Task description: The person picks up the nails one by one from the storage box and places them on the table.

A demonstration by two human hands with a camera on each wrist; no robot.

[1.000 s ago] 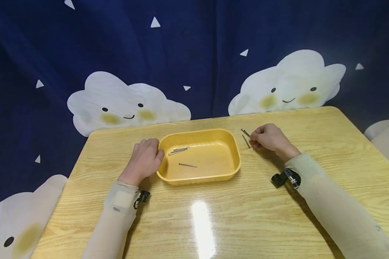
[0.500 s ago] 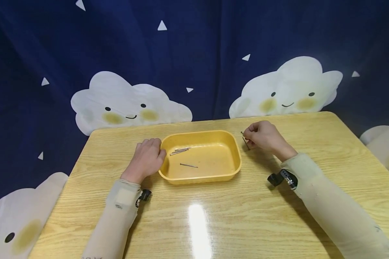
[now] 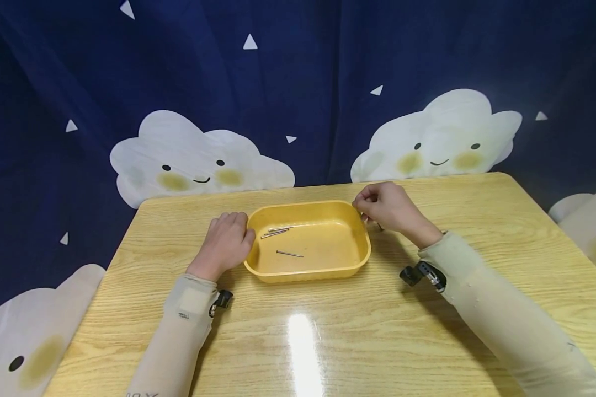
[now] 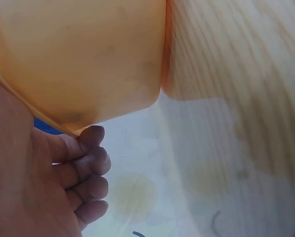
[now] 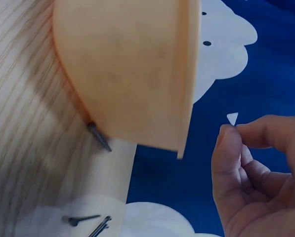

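Note:
A shallow yellow plastic tray [image 3: 323, 251] sits on the table with several nails in it: a cluster [image 3: 276, 232] toward the left and one nail [image 3: 289, 254] nearer the front. My left hand [image 3: 225, 242] grips the tray's left end, fingers at the rim. At the far right corner, my right hand [image 3: 384, 205] overlaps the rim with thumb and index fingertips pinched together. I cannot tell whether anything is between them. In the right wrist view, one nail [image 5: 99, 137] shows by the tray's lower corner, and other nails [image 5: 83, 218] lie farther right on the table.
The wooden table [image 3: 258, 342] carries a bright light reflection in front of the tray. Behind its far edge hangs a dark blue curtain [image 3: 298, 71] with white clouds and triangles. A black wrist camera [image 3: 411, 274] sits under the right wrist.
My right hand has moved left from the nails on the table to the tray's far right corner. The left hand stays on the tray's left end. The view has shifted slightly.

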